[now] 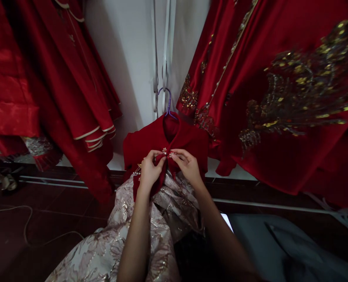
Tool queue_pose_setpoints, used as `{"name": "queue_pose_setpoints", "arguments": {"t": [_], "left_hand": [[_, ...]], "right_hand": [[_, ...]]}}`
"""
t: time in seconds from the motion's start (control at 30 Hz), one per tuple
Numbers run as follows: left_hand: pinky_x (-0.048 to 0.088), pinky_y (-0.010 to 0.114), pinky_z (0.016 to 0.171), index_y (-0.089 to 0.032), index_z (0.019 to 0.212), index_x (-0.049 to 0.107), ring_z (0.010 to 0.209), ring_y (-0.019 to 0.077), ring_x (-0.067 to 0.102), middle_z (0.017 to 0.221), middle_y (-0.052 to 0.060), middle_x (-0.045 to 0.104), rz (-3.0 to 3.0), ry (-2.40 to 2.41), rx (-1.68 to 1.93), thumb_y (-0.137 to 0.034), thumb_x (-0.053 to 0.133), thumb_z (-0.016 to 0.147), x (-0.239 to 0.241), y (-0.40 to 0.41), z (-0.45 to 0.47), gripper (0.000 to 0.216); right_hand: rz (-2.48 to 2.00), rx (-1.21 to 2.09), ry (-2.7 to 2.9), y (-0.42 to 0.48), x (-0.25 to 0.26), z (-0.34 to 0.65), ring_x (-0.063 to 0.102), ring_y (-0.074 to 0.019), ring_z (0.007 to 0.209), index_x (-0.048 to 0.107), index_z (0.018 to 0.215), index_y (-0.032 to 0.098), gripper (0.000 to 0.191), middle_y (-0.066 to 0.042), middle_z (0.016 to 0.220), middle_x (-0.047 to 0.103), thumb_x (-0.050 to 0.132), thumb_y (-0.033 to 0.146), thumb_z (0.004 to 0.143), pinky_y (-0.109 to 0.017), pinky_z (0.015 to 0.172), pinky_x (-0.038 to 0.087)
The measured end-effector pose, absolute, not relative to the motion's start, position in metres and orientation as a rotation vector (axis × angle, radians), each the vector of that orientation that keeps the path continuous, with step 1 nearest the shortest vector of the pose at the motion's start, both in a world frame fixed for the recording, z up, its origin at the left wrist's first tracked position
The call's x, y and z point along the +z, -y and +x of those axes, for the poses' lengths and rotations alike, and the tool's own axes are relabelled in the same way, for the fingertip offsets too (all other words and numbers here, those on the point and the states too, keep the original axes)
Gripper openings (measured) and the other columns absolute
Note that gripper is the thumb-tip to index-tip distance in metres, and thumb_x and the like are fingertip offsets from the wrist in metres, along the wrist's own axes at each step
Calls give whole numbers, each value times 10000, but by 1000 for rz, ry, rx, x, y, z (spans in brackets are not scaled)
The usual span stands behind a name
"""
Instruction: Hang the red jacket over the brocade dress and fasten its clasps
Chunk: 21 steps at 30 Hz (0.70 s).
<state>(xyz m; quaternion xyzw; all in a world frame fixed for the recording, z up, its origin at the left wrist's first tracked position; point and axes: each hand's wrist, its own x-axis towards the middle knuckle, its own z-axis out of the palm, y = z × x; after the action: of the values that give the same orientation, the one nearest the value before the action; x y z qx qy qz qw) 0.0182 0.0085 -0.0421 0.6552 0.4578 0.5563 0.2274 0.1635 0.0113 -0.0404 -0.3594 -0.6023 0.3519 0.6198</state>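
Note:
A short-sleeved red jacket point(146, 139) hangs in front of me on a purple hanger point(169, 103), hooked to a white metal rack point(165, 39). My left hand point(152, 168) pinches one front edge of the jacket beside a small ornate button point(164, 151). On the other front edge, my right hand point(187, 162) is closed at a second small decorated fastening point(171, 155). The two edges are close together at the chest; whether they are joined is too small to tell. Below, a pale floral skirt with metallic gold pattern point(115, 235) spreads toward me.
Red garments with cream trim point(91, 98) hang at the left. Another red gown with gold sequins point(303, 82) hangs at the right. A thin cable point(29, 227) lies on the dark floor. A grey surface point(258, 243) and a lit screen point(227, 222) are at the lower right.

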Motion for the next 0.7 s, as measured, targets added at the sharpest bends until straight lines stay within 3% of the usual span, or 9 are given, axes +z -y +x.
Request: {"name": "queue_pose_setpoints", "arguments": {"t": [0.5,0.7], "left_hand": [[440,291,853,-233,930,528,928,160,604,957,23,643,2018,-1209,1457,-203,508,825,-33,-2,20,110],[461,267,787,-224,931,537,859,154,605,933,33,633,2107,-1141,1418,-240,497,836,-29,4,21,104]], "right_hand": [[-873,728,1372,-13,-44,161,634,-181,871,660,966,217,259,-58,974,667,624,357,751,-327,785,528],[-896,576,1394,-4,-36,159,632,-176,858,677,966,237,228,-55,958,640,592,348,787,-307,739,543]]}}
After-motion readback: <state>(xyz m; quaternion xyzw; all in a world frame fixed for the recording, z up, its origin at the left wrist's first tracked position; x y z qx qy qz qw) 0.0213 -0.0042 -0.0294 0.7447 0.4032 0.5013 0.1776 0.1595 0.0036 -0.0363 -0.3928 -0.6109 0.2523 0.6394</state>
